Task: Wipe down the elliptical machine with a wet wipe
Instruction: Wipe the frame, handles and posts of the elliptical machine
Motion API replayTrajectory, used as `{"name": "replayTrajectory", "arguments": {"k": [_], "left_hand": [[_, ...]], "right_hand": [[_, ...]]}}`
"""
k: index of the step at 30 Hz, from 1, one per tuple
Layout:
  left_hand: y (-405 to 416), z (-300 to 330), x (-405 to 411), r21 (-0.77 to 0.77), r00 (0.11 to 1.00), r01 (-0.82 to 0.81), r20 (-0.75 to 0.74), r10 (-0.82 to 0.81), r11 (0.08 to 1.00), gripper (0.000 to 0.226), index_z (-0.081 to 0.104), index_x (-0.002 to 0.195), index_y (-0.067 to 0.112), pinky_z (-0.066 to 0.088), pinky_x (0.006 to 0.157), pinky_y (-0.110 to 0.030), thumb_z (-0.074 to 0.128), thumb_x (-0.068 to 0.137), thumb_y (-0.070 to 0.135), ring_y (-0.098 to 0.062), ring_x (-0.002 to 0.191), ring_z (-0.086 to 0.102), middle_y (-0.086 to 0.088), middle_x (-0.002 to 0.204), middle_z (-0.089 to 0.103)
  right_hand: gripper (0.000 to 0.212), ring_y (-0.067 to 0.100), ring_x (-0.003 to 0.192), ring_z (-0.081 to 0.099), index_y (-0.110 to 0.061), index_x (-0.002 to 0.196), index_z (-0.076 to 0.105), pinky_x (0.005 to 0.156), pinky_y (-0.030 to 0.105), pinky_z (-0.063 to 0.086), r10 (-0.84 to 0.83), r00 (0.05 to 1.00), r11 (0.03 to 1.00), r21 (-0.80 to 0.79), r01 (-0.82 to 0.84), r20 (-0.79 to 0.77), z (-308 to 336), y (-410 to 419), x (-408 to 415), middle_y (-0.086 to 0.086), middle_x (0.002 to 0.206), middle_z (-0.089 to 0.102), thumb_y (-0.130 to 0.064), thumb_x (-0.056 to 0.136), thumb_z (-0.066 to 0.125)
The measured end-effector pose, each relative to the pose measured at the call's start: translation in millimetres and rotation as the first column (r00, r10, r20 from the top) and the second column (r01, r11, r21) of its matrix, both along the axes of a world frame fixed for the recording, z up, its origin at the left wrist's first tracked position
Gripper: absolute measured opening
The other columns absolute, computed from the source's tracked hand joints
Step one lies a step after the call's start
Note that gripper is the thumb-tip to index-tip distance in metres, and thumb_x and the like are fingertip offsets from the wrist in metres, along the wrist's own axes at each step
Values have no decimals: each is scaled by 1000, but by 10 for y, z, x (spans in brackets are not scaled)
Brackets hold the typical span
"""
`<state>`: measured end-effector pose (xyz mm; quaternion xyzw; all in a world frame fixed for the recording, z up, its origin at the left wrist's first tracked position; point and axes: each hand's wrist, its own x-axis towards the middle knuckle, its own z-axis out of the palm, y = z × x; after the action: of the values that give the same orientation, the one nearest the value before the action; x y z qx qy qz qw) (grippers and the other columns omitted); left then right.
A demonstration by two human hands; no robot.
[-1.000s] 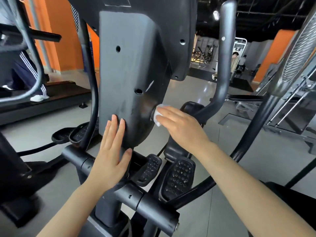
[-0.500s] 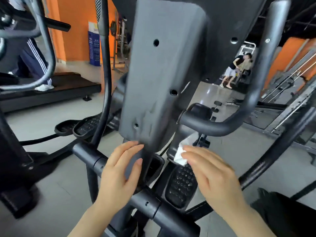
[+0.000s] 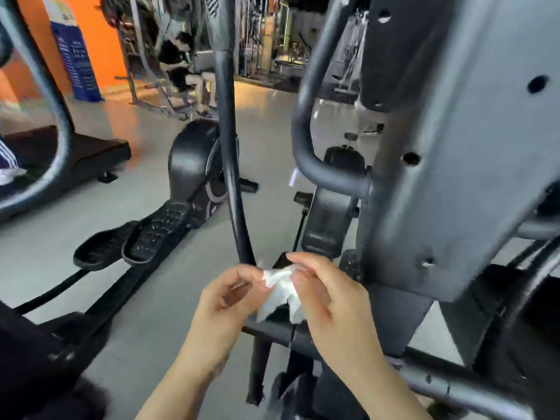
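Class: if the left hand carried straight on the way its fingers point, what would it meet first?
The left hand points up and right, so probably the wipe it already pinches, then the right hand; depth is unclear.

Open gap betw. upright bar (image 3: 230,165) & curved handle (image 3: 306,137); housing panel (image 3: 448,165) blocks right.

Neighbouring elliptical (image 3: 194,165), treadmill (image 3: 75,153), orange wall (image 3: 100,34), blue banner (image 3: 75,62), grey floor (image 3: 266,140)
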<state>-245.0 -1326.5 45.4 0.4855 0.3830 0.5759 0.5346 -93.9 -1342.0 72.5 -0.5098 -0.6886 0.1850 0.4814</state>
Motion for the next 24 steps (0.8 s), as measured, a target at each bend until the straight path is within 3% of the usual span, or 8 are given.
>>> {"name": "replayTrajectory", "arguments": {"k": [4,7,12,16,18,20,22,24], "left_hand": [[79,-70,-271,-94,997,-50,55,56,994,9,61,82,-1,55,56,-28,60,89,3,-16,65,66,-4,74,67],[104,-251,-445,-115,999,-52,-15,50,992,7,62,84,0,54,56,-26,61,90,3,-17,64,66,-6,73,69],[22,-580,-720,-246,990,52,-118,-83,968,10,68,90,11,54,62,-27,67,86,2,-19,71,66,-7,76,70],[-104,-836,-808,-211,869,-26,-488,-83,977,17,68,77,31,45,59,-19,73,86,18,-6,58,53,7,67,64],[-168,-907,-800,-287,904,-34,-418,-93,957,17,69,75,31,53,63,-28,74,86,20,-6,60,55,7,67,64],[-222,-918,-775,-349,944,-44,-322,-76,936,20,70,73,29,58,67,-35,72,87,15,-8,63,58,5,67,64],[-229,-925,-740,-352,956,-59,-291,-49,934,26,70,71,29,57,66,-32,69,88,9,-8,62,58,7,67,64],[-207,-906,-693,-316,942,-101,-336,-12,944,22,69,73,26,51,63,-22,69,88,11,-6,61,56,10,67,64]], "right_hand": [[21,5,93,66,-33,113,58,79,32,56,59,995,945,-317,-82,-81,-81,41,-288,-19,102,67,-40,94,57],[20,11,84,68,-34,108,60,78,35,56,108,985,878,-452,-159,-138,-250,31,-485,-6,94,71,-25,91,64],[9,19,72,62,-33,90,65,66,27,47,52,984,834,-534,-138,-172,-566,-10,-581,6,81,68,-32,82,60],[19,11,85,65,-31,100,66,76,27,51,164,982,786,-588,-188,-95,-741,-121,-571,-8,92,69,-16,90,58],[27,5,88,65,-32,101,63,76,19,50,145,986,774,-611,-167,-87,-786,-171,-546,-14,94,69,-8,91,57],[25,6,84,65,-30,99,61,74,22,50,139,987,778,-607,-160,-83,-809,-196,-525,-11,91,70,-7,91,57],[19,8,79,64,-27,95,62,70,25,50,153,986,804,-571,-163,-66,-810,-189,-506,-10,86,70,-8,92,58],[17,4,79,63,-25,93,65,68,17,46,136,990,858,-496,-134,-32,-786,-169,-483,-16,84,68,-9,92,58]]}}
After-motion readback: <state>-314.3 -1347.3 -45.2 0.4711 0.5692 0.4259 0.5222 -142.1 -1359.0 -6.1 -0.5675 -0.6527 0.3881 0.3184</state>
